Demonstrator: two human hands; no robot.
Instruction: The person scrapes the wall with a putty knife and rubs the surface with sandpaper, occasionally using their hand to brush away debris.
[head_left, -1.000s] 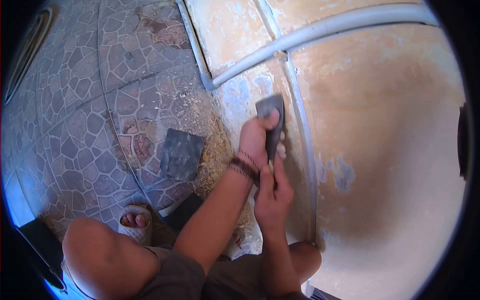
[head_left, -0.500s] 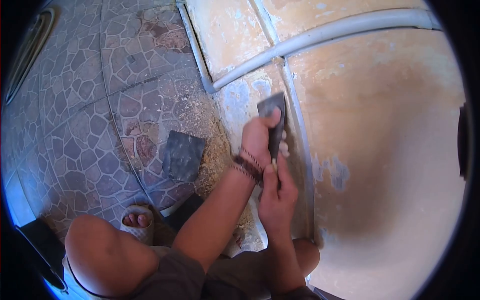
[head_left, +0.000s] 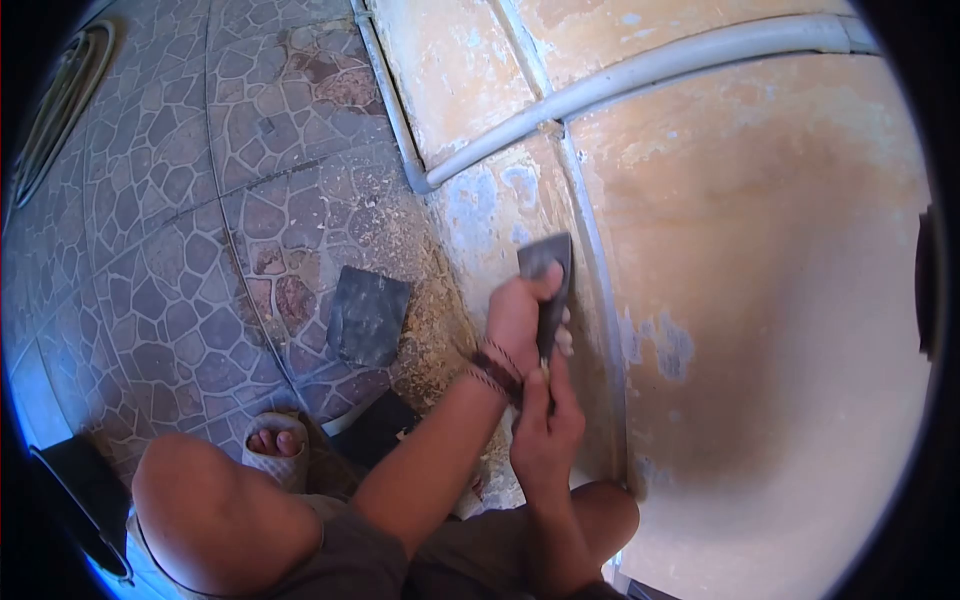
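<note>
A scraper with a wide dark blade (head_left: 547,254) lies against the patchy wall (head_left: 705,200), beside a narrow vertical pipe. Wearing braided bracelets, my left hand (head_left: 520,315) is closed round the blade part, thumb on its face and fingertips showing at the far side. Lower down, my right hand (head_left: 548,425) grips the handle end, which is mostly hidden between its fingers. Under the blade the wall surface shows peeling paint with pale blue patches (head_left: 472,205).
A dark square sheet (head_left: 368,315) lies on the stone-patterned floor (head_left: 165,250) among scattered flakes (head_left: 430,345). A thick pipe (head_left: 690,62) crosses the wall. Coiled hose (head_left: 70,100) is at the upper left. A sandaled foot (head_left: 275,440) and bare knee (head_left: 215,490) are near.
The scraper and both hands have moved down along the wall, toward the body. Both hands keep their hold. The dark sheet on the floor has stayed in place.
</note>
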